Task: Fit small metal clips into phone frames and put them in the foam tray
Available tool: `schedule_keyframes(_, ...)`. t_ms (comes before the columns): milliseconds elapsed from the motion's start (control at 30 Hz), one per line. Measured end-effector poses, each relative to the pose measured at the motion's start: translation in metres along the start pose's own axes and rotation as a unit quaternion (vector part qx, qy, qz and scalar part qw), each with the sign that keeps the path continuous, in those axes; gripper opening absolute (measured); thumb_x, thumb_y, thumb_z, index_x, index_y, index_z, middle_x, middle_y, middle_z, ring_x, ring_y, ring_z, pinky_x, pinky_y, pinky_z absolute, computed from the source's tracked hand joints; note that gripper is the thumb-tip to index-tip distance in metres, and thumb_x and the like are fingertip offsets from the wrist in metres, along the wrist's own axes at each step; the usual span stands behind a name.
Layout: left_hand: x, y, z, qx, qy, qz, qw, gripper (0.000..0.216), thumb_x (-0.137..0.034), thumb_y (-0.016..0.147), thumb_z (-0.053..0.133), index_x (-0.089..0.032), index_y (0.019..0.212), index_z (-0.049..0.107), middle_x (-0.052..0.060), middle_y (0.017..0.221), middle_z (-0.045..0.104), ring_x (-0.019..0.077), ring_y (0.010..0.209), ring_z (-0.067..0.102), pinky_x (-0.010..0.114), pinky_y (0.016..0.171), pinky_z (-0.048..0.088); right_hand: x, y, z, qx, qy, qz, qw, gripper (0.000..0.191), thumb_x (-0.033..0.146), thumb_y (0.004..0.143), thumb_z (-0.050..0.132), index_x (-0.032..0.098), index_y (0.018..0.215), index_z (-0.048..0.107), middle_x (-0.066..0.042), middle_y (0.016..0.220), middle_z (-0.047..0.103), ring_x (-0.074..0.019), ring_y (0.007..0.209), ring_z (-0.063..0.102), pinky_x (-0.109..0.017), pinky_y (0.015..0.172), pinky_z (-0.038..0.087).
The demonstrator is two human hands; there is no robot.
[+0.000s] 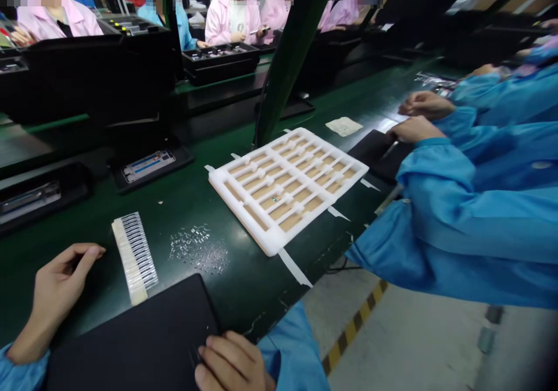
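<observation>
Just below and left of the white foam tray [238,214], our left hand [65,280] lies open on the green surface [183,170], fingers loosely together and holding nothing. Its fingertips sit just beside a strip of tiny ribbed parts [134,257] on a pale backing. Nearer the tray's lower corner, our right hand [231,363] rests on a black pad [126,344], fingers gently curled. We see nothing held in it, though the fingers hide a little of the pad.

We judge the strip light, slightly flexible and fragile along its fine ribs, so the pale backing looks like the safest place to take hold. The pad looks stiff and flat, easiest to grip by its edge. Between the strip and the tray lies a scatter of clear slivers [198,250], which look too small and slippery for a firm pinch.

White tape strips [294,266] fix the tray, whose tan compartments are mostly bare. Right of the tray, two hands of a co-worker [421,115] in blue sleeves rest beside another black pad [375,153]. Beyond the tray, a paper slip [344,126] lies on the surface.
</observation>
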State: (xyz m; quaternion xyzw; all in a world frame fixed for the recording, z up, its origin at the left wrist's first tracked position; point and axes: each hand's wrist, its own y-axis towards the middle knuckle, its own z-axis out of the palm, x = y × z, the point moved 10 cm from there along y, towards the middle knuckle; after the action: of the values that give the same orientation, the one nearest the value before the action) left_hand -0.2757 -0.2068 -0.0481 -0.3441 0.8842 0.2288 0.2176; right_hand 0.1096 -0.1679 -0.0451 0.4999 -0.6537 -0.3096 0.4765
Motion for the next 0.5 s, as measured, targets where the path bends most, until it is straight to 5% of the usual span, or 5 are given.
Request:
schedule_keyframes(133, 0.007, -0.002, 0.007, 0.028, -0.018, -0.005, 0.999, 0.042, -0.057, 0.102, 0.066, -0.017, 0.101, 0.076, 0.004, 0.1, 0.081, 0.0209, 0.097, 0.077, 0.041, 0.093, 0.061, -0.006, -0.006, 0.0, 0.094, 0.012, -0.017, 0.995, 0.048, 0.045, 0.12, 0.04, 0.011, 0.116, 0.073, -0.014, 0.099, 0.087, -0.0276, 0.106, 0.084, -0.043, 0.09, 0.069)
schedule_keyframes(300, 0.0, -0.009, 0.014, 0.048, -0.009, 0.04, 0.998, 0.032, -0.047, 0.105, 0.068, -0.016, 0.107, 0.074, 0.004, 0.106, 0.077, 0.021, 0.1, 0.075, 0.044, 0.094, 0.061, -0.005, -0.008, -0.004, 0.086, 0.017, -0.043, 0.995, 0.052, 0.044, 0.122, 0.034, 0.009, 0.114, 0.072, -0.016, 0.1, 0.087, -0.0281, 0.117, 0.081, -0.042, 0.093, 0.068)
schedule_keyframes(500, -0.031, -0.031, 0.007, 0.034, 0.023, 0.174, 0.984, 0.03, -0.042, 0.105, 0.068, -0.016, 0.091, 0.066, -0.004, 0.081, 0.065, 0.0112, 0.068, 0.063, 0.027, 0.066, 0.055, -0.008, -0.007, -0.005, 0.069, 0.024, -0.019, 0.997, 0.053, 0.043, 0.122, 0.032, 0.01, 0.114, 0.072, -0.015, 0.1, 0.087, -0.0271, 0.12, 0.079, -0.041, 0.092, 0.069)
